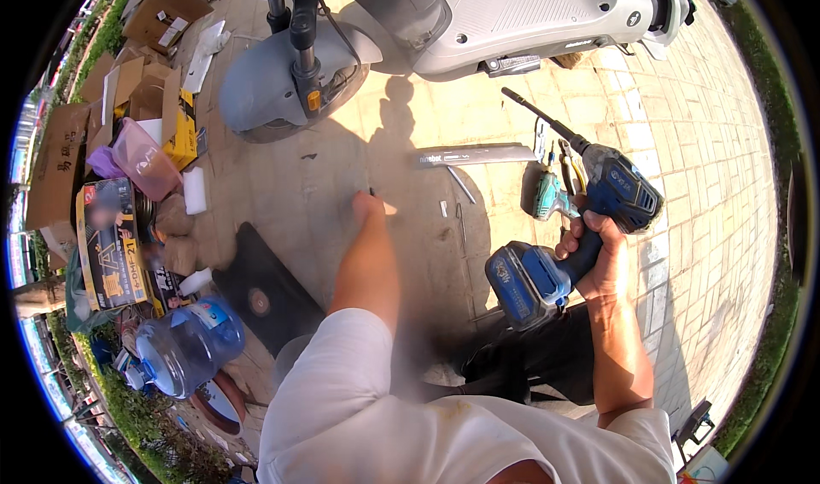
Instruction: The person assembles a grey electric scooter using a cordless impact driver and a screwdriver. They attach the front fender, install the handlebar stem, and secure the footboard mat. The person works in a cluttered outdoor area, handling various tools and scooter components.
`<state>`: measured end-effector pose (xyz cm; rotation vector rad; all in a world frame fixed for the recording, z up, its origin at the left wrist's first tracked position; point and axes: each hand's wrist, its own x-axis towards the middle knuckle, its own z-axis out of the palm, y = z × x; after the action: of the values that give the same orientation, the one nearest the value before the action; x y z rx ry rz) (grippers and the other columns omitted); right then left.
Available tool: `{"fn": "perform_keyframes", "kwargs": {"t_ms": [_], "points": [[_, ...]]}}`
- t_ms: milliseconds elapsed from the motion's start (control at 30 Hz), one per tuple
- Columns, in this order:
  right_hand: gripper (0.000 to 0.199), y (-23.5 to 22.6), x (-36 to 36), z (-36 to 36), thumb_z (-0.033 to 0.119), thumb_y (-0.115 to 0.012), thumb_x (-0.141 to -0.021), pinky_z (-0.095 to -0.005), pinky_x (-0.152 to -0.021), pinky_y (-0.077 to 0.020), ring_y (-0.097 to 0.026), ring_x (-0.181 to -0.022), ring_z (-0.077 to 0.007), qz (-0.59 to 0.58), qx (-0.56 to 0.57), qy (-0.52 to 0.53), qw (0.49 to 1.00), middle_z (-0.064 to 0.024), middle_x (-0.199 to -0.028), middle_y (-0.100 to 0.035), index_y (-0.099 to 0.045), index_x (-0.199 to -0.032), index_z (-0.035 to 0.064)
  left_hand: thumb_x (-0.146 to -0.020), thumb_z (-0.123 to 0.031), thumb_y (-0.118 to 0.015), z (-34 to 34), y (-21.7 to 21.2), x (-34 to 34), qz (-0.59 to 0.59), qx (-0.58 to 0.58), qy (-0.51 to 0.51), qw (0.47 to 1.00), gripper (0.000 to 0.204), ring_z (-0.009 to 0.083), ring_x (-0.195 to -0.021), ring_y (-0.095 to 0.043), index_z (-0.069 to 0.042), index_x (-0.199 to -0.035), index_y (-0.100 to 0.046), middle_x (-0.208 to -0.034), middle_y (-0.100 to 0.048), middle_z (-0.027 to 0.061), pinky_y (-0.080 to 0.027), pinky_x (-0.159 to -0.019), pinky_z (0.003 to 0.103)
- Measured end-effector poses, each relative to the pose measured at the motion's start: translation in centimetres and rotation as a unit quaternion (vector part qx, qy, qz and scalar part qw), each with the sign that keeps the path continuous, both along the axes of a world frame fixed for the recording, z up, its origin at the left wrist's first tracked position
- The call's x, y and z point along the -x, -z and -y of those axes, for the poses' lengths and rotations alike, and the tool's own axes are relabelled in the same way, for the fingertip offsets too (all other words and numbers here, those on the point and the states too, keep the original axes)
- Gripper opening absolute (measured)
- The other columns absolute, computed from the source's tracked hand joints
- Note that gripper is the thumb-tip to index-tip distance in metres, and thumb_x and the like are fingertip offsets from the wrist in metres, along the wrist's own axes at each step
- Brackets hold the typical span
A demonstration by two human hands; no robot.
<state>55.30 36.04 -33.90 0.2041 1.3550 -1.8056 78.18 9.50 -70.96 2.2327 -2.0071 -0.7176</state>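
- Right hand (598, 249): fingers wrapped round the grip of a blue driver (628, 192); index finger placement at the trigger is hard to make out.
- Driver is held in the air, right of centre, above the paving (717, 159). Its long dark bit (542, 115) points up-left; battery (525, 286) hangs at the lower end of the grip, towards the body.
- Bit tip shows against bare paving just below the scooter's edge – no contact visible, no screw visible at the tip.
- Left hand (369, 209): arm stretched forward, hand over the paving at centre. Fingers look curled, but cannot tell if they pinch anything; a small dark bit of something shows by the fingertips, too small to name.
- Scooter (530, 14): white-grey body across the top, partly out of view. Grey fender (260, 87) sits to its left, nearer the left hand.
- Progress, as judged: driver is in hand with bit fitted – that much is done. Driving or undoing a screw is not under way at this moment; whether any scooter screws are out cannot be told.
- Grey strip (478, 155) lies loose on the paving, between left hand and driver; cannot tell whether it belongs to the scooter.
- Near the strip: thin rod (461, 184), hex key (462, 225). Teal drill (553, 199) lies just beyond the right hand, unheld.
- Left side: black mat (265, 292), clear blue jug (192, 347), cardboard boxes (166, 14).
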Motion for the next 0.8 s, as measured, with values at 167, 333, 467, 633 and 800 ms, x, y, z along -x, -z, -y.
{"fn": "perform_keyframes", "kwargs": {"t_ms": [167, 333, 467, 633, 800], "points": [[0.031, -0.3, -0.5, -0.6, 0.009, -0.062, -0.075, -0.0322, -0.055, -0.0447, -0.052, -0.055, -0.0185, -0.16, 0.007, -0.08, 0.984, -0.0081, -0.07, -0.053, -0.056, -0.104, -0.0009, -0.07, -0.027, -0.067, 1.1, -3.3, 2.6, -0.02, -0.072, -0.019, 0.997, 0.041, 0.0349, -0.087, -0.066, 0.008, -0.091, -0.063, -0.09, -0.065, 0.0267, -0.053, -0.078, 0.041], [0.013, -0.4, -1.7, -0.5, 0.012, -0.066, -0.08, -0.031, -0.066, -0.047, -0.055, -0.066, -0.0138, -0.246, 0.01, -0.184, 0.951, -0.0026, -0.068, -0.056, -0.059, -0.087, 0.0041, -0.074, -0.013, -0.064, 3.4, 1.1, 1.5, -0.268, -0.133, -0.082, 0.951, 0.024, 0.0272, -0.075, -0.066, 0.005, -0.089, -0.06, -0.078, -0.065, 0.017, -0.055, -0.066, 0.039], [0.012, -0.9, -2.0, -0.9, 0.014, -0.064, -0.081, -0.0299, -0.068, -0.0469, -0.054, -0.066, -0.0133, -0.305, 0.012, -0.206, 0.93, -0.0027, -0.068, -0.055, -0.058, -0.084, 0.0044, -0.078, 0.001, -0.06, 3.4, -5.7, 7.5, -0.629, -0.248, -0.152, 0.721, 0.022, 0.0231, -0.069, -0.062, 0.0, -0.1, -0.055, -0.077, -0.061, 0.0104, -0.056, -0.065, 0.037], [0.009, -2.3, -2.3, -0.7, 0.009, -0.067, -0.082, -0.0307, -0.071, -0.0497, -0.055, -0.067, -0.012, -0.328, 0.065, -0.201, 0.921, -0.0019, -0.073, -0.056, -0.059, -0.086, 0.0057, -0.083, 0.002, -0.057, 6.3, -24.1, 13.0, -0.693, -0.353, 0.075, 0.624, 0.024, 0.0239, -0.081, -0.063, -0.001, -0.106, -0.058, -0.086, -0.063, 0.0101, -0.054, -0.08, 0.034], [0.023, 0.4, -1.1, -2.9, 0.01, -0.066, -0.083, -0.0351, -0.079, -0.0495, -0.061, -0.091, -0.0202, -0.531, -0.029, -0.221, 0.817, -0.0055, -0.097, -0.065, -0.063, -0.106, 0.0068, -0.092, -0.012, -0.056, 6.4, -38.6, 15.1, -0.811, -0.254, 0.09, 0.519, 0.015, 0.0227, -0.094, -0.062, -0.003, -0.103, -0.058, -0.097, -0.063, 0.0101, -0.053, -0.084, 0.034]]}}
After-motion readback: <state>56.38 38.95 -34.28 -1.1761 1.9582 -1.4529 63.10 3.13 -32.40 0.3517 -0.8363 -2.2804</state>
